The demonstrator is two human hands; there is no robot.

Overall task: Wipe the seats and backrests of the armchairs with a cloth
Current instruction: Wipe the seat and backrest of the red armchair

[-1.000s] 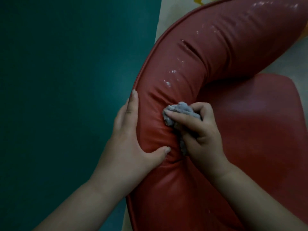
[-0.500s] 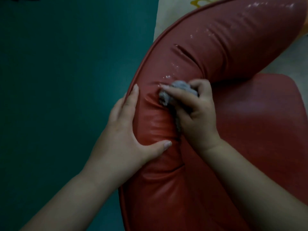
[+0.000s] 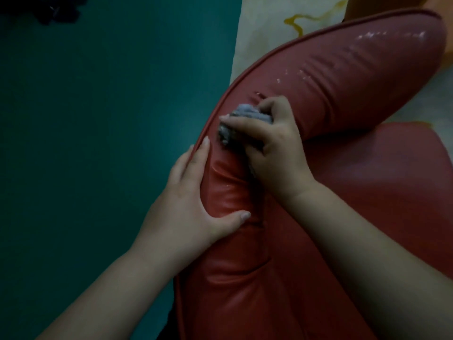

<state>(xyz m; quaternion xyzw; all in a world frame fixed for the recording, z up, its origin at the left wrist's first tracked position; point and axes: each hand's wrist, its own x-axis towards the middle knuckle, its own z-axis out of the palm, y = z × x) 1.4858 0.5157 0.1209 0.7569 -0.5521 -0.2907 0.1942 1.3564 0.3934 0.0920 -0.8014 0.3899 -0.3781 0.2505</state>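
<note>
Low in the frame, the curved, padded backrest of the red leather-look armchair [image 3: 245, 290] rises from the bottom centre and bends toward the upper right, its piped outer edge bordering open dark teal floor [image 3: 98, 143] across the whole left half. The left hand [image 3: 193, 207] rests on that edge, fingers straight along the piping, thumb pressed into the creased cushion. Just above, the right hand [image 3: 274, 146] grips a crumpled grey cloth [image 3: 241, 123] against the backrest's bend. Right of it lies the smooth red seat [image 3: 380, 187]; pale specks dot the glossy upper backrest.
</note>
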